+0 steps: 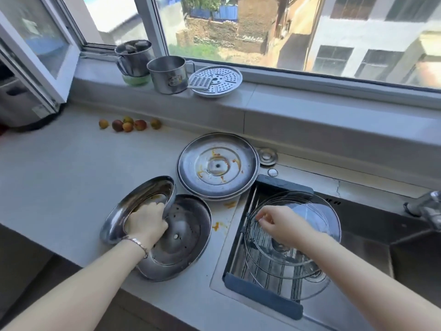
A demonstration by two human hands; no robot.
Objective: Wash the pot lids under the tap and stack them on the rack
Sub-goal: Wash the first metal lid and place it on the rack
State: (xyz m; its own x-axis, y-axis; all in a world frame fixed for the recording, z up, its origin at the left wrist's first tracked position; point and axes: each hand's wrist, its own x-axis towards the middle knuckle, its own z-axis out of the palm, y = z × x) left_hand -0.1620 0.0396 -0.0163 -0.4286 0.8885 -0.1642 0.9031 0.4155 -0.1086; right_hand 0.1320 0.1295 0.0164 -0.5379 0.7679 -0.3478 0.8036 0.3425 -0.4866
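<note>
The left hand (pixel 146 223) curls round the rim of a stained steel lid (pixel 148 189), tipping it off the perforated lid (pixel 186 235) on the table (pixel 59 175), probably to take it to the tap. The right hand (pixel 276 223) hovers at the glass lids (pixel 317 223) stacked on the sink rack (pixel 262 299). I cannot tell whether it pinches a rim.

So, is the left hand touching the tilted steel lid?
Touching. The head view shows the left hand gripping the tilted steel lid by its rim, fingers curled over the edge.

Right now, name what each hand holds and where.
Left hand: tilted steel lid, grip on its rim. Right hand: fingertips at the rim of a glass lid; a grip cannot be told.
</note>
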